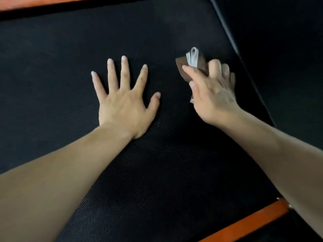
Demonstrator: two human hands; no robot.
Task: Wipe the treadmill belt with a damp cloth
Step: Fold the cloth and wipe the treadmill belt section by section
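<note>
The left hand [123, 102] lies spread flat on the treadmill belt [52, 67]. The right hand [212, 95] presses and grips the brown cloth [201, 64] on the belt, near its right edge.

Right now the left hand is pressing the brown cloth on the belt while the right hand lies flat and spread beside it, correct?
Not quite: the hands are swapped. In the head view the right hand presses the brown cloth on the belt, near its right edge, while the left hand lies flat and spread beside it.
</note>
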